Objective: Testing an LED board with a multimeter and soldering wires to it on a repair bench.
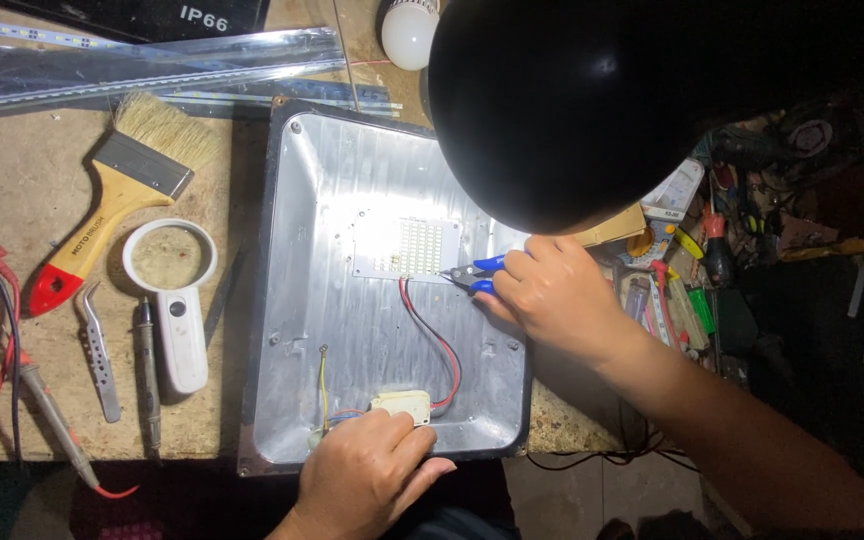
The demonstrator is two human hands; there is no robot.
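Observation:
A square silver metal housing lies on the workbench with a white LED panel fixed near its middle. My right hand grips blue-handled pliers whose tip touches the panel's lower right corner, where red and black wires start. The wires curve down to a small cream driver block. My left hand rests on the housing's near rim, fingers touching that block and some yellow and blue wires.
A black lamp shade overhangs the housing's right back corner. On the left lie a paintbrush, a magnifier, tweezers, a soldering iron and multimeter probes. Cluttered tools sit right; a bulb and clear strips behind.

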